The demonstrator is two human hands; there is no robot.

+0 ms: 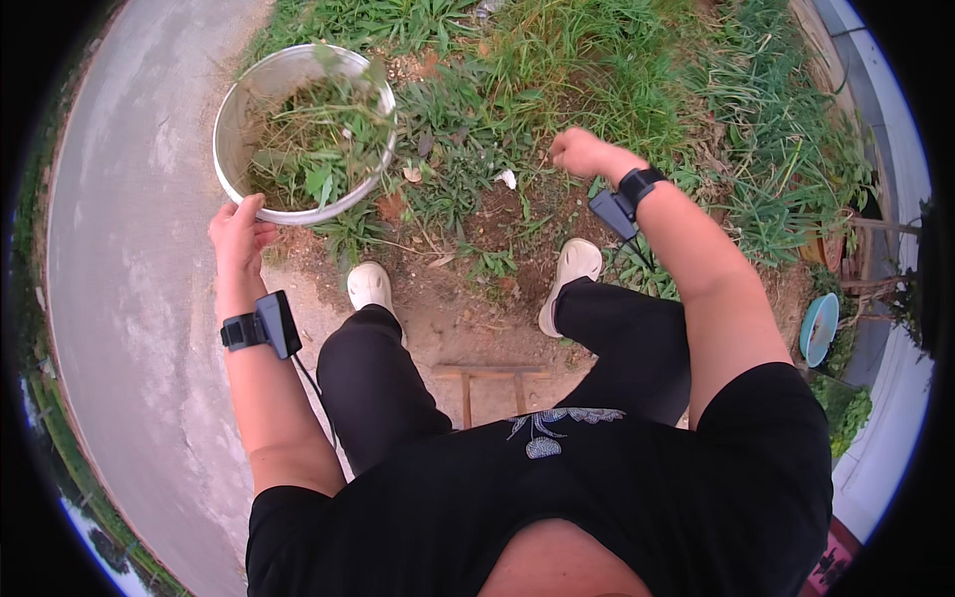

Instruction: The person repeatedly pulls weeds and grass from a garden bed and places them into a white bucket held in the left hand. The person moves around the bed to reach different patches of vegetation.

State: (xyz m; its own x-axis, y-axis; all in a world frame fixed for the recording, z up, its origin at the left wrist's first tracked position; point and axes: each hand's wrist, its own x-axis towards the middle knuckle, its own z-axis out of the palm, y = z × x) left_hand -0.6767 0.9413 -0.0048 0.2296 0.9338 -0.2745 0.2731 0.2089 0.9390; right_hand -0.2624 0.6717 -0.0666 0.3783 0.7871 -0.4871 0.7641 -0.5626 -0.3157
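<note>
At the upper left stands a round, pale bucket (227, 153) partly filled with pulled weeds and grass (321, 145). My left hand (242, 233) grips its near rim, thumb over the edge. Some green leaves near the bucket's far right rim look blurred. To the right, my right hand (586, 154) is over the weedy ground, its fingers curled in and slightly blurred. Nothing shows between those fingers, though their undersides are hidden. Low green weeds (448, 179) grow between the bucket and my right hand, and taller grass (597, 74) stands just beyond it.
My feet in cream clogs (368, 286) rest on bare soil. Between my legs is a wooden frame (489, 371). A paved road (142, 261) runs along the left. Long-leaved green plants (768, 157), a blue basin (819, 330) and a pale wall (895, 418) lie right.
</note>
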